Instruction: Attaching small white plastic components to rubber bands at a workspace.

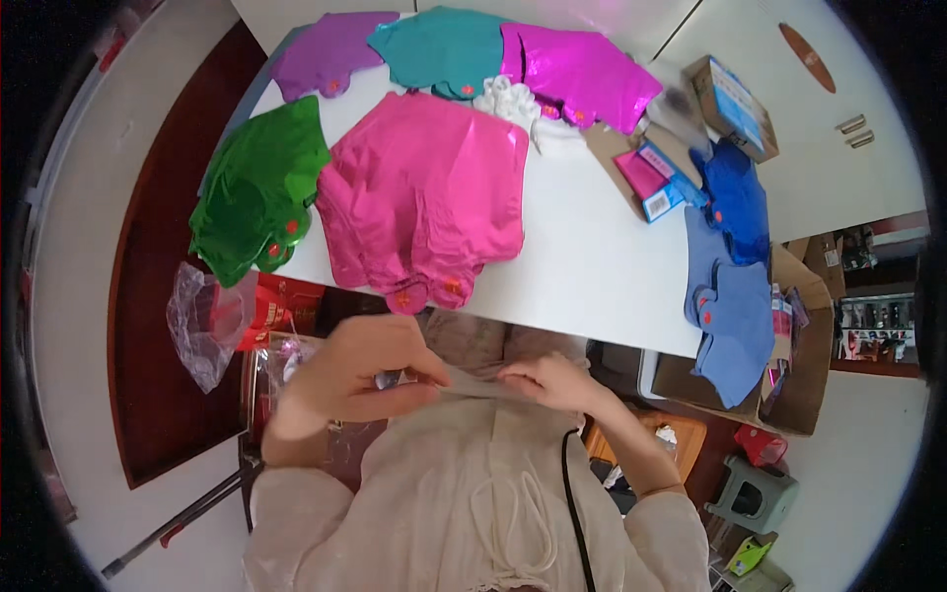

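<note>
Low in front of my body, my left hand [380, 370] and my right hand [552, 380] face each other a little apart, both closed in a pinch. Thin pale material [473, 383] seems to stretch between the fingertips; whether it is clear film or part of my beige garment [444, 464] I cannot tell. The left hand is slightly blurred. Just beyond the hands, a large shiny pink foil piece [424, 187] lies flat at the near edge of the white table [592, 257], with two rounded tabs hanging at that edge.
Foil pieces in green [258, 192], purple [330, 51], teal [444, 51], magenta [582, 74] and blue [735, 326] ring the table. White ribbon [508, 102] lies among them. Small boxes [659, 183] sit at the right; a cardboard carton [804, 345] and grey stool [752, 496] stand beyond.
</note>
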A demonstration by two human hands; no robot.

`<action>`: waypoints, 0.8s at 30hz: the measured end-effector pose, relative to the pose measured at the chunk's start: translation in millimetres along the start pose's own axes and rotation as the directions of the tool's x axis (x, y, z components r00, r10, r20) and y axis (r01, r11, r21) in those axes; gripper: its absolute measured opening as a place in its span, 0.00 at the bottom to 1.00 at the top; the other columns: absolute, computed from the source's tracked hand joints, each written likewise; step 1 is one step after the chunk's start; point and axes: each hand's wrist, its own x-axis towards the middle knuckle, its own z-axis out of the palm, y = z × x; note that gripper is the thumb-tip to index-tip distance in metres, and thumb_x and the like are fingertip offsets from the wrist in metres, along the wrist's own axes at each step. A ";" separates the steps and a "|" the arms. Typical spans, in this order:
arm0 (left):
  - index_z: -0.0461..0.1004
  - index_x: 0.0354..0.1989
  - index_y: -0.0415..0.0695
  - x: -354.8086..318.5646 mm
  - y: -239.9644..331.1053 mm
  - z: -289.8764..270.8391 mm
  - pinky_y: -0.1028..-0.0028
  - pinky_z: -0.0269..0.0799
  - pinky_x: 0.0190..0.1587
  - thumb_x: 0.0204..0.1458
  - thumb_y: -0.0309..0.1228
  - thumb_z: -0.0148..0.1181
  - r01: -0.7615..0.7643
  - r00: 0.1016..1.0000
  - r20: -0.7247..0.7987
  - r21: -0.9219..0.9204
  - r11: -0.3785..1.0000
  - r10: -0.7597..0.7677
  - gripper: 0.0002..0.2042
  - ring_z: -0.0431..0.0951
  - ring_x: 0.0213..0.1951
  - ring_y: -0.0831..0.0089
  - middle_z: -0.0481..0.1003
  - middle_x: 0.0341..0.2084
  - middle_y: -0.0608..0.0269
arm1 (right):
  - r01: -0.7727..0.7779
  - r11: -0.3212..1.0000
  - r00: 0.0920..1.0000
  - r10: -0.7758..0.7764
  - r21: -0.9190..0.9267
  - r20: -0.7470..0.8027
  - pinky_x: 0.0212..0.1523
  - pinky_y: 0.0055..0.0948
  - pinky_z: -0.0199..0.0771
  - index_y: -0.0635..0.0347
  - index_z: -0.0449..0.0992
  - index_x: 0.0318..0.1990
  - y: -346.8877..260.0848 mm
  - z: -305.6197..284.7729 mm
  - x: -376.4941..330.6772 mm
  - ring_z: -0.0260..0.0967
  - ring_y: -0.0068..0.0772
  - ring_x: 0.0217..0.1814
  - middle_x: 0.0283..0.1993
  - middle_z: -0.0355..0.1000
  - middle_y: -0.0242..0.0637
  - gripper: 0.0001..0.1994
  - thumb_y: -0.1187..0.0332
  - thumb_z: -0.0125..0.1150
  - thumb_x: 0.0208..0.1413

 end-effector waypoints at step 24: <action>0.73 0.29 0.44 -57.9 -162.1 158.9 0.64 0.63 0.43 0.39 0.31 0.57 0.480 0.877 -0.226 0.408 0.777 -0.423 0.08 0.71 0.37 0.60 0.72 0.28 0.57 | -0.218 0.948 0.975 0.223 -0.233 -0.004 0.37 0.45 0.66 0.55 0.73 0.31 103.6 64.5 19.2 0.69 0.49 0.35 0.30 0.71 0.47 0.06 0.71 0.52 0.42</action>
